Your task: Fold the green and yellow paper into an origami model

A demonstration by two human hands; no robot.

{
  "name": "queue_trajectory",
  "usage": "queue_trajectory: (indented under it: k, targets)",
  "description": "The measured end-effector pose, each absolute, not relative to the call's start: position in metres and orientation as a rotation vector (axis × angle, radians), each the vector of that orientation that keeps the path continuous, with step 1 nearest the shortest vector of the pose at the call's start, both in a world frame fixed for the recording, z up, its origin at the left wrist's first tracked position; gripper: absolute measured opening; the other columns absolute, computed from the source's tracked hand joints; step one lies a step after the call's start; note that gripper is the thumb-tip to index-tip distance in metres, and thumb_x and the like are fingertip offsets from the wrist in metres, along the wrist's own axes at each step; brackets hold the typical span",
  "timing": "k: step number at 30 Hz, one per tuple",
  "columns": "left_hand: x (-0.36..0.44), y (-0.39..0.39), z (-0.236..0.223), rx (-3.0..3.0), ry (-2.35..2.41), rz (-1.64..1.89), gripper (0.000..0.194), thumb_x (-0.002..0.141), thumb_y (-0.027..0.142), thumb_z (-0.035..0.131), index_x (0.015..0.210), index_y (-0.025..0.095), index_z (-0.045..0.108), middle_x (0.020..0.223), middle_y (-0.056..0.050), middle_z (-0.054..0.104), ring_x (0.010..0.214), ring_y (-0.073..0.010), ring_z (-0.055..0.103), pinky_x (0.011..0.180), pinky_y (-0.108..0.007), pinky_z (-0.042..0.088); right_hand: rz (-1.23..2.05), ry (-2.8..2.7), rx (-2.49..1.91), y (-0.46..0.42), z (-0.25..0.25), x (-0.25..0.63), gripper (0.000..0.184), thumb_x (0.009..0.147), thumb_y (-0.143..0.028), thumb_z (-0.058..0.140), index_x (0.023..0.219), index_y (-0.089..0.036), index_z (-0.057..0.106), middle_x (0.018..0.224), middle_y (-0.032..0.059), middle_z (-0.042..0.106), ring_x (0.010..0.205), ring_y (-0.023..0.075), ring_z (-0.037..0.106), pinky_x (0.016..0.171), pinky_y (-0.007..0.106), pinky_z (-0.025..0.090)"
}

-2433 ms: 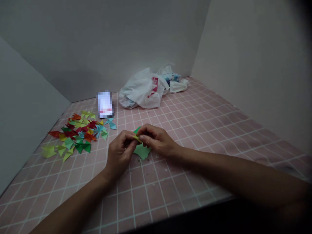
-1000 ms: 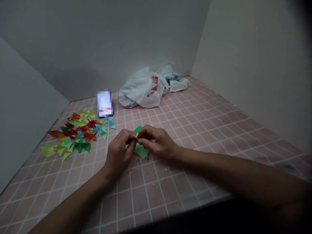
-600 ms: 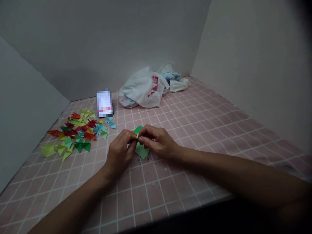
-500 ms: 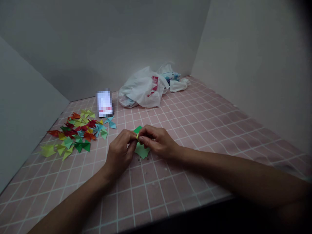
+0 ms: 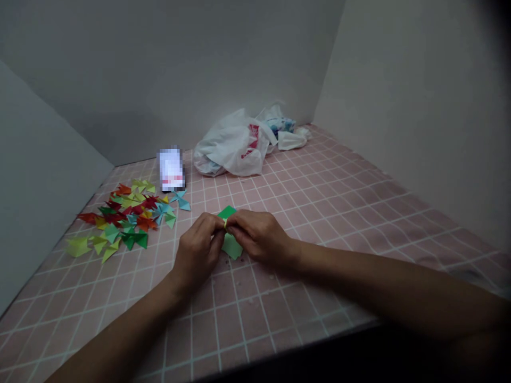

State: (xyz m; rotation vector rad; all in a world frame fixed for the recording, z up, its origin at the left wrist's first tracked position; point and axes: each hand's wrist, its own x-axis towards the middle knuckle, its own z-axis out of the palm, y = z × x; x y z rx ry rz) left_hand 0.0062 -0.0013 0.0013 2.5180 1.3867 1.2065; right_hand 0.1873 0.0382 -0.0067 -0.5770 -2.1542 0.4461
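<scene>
My left hand (image 5: 197, 251) and my right hand (image 5: 257, 235) meet at the middle of the pink checked tablecloth (image 5: 303, 213). Both pinch a small yellow-green folded paper piece (image 5: 225, 224) between thumb and fingertips. Under and between the hands lie green paper sheets (image 5: 230, 246), partly covered by my fingers. A pile of folded paper pieces (image 5: 122, 215) in red, green, yellow, orange and light blue is spread out to the left of my left hand.
A white plastic bag (image 5: 235, 144) with crumpled wrapping lies at the back by the grey wall. A small blurred white object (image 5: 171, 170) stands left of it. Grey panels close the table in on the left, back and right.
My hands have stayed in place, with small finger movements on the paper piece. My right hand has lowered a little and its fingers lie flatter over the green sheets.
</scene>
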Motion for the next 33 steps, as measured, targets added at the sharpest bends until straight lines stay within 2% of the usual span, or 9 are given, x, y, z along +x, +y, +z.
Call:
queue_trajectory:
  k: [5,9,11,15,18,26,29,33]
  targets:
    - [0.008,-0.003,0.002,2.454,1.407,1.219,0.015,0.09,0.004,0.056,0.087,0.019,0.058,0.083,-0.002,0.063,0.077,-0.0155,0.063,0.067,-0.026,0.049,0.425,-2.147,-0.638,0.036,-0.005,0.187,0.013,0.093,-0.016,0.045,0.083,-0.018,0.055,0.075,0.0039,0.062,0.067,0.0141,0.055,0.063,0.027,0.041]
    - [0.007,-0.003,0.001,2.224,1.453,1.329,0.011,0.089,0.008,0.061,0.087,0.019,0.061,0.083,-0.001,0.065,0.075,-0.0136,0.064,0.068,-0.025,0.05,0.572,-1.971,-0.735,0.038,0.001,0.185,0.009,0.087,-0.015,0.049,0.079,-0.018,0.053,0.07,0.0002,0.057,0.06,0.0112,0.05,0.059,0.025,0.038]
    - [0.007,-0.002,0.0,2.059,1.458,1.389,0.007,0.09,0.012,0.064,0.088,0.019,0.062,0.087,-0.001,0.067,0.077,-0.0137,0.067,0.069,-0.026,0.053,0.776,-1.813,-0.833,0.04,0.003,0.184,0.007,0.084,-0.018,0.053,0.077,-0.019,0.054,0.068,-0.0014,0.056,0.058,0.0104,0.051,0.057,0.024,0.039]
    - [0.006,0.0,-0.003,1.824,1.372,1.488,0.005,0.09,0.018,0.066,0.088,0.019,0.061,0.094,-0.002,0.066,0.074,-0.0133,0.07,0.069,-0.027,0.057,1.389,-1.434,-0.94,0.046,0.004,0.181,0.008,0.08,-0.026,0.056,0.077,-0.019,0.053,0.065,-0.0028,0.058,0.05,0.0095,0.053,0.049,0.023,0.043]
    - [0.003,0.003,-0.005,1.893,1.37,1.485,0.005,0.091,0.016,0.064,0.089,0.019,0.06,0.092,-0.001,0.065,0.071,-0.0129,0.069,0.066,-0.027,0.057,1.62,-1.311,-0.911,0.048,0.003,0.18,0.01,0.08,-0.028,0.057,0.078,-0.019,0.053,0.065,-0.0024,0.06,0.048,0.0088,0.053,0.048,0.022,0.044]
    - [-0.002,0.005,0.002,2.489,1.45,1.334,0.014,0.091,0.006,0.058,0.09,0.019,0.06,0.088,-0.004,0.065,0.082,-0.0168,0.066,0.071,-0.029,0.053,1.451,-1.527,-0.848,0.047,-0.001,0.181,0.023,0.078,-0.031,0.068,0.094,-0.021,0.054,0.075,-0.0029,0.06,0.058,0.0107,0.055,0.053,0.023,0.045]
    - [0.0,0.004,0.003,2.57,1.405,1.341,0.016,0.091,0.004,0.058,0.091,0.019,0.06,0.089,-0.004,0.066,0.086,-0.017,0.067,0.074,-0.029,0.053,1.392,-1.578,-0.858,0.047,-0.002,0.182,0.017,0.078,-0.026,0.066,0.089,-0.021,0.055,0.074,-0.0025,0.06,0.06,0.011,0.055,0.054,0.023,0.045]
    - [0.001,0.003,0.002,2.529,1.316,1.36,0.015,0.09,0.004,0.06,0.09,0.019,0.06,0.092,-0.004,0.067,0.087,-0.0157,0.067,0.074,-0.026,0.054,1.474,-1.512,-0.907,0.047,0.002,0.181,0.008,0.078,-0.023,0.062,0.08,-0.02,0.055,0.06,-0.0051,0.055,0.052,0.01,0.054,0.05,0.022,0.043]
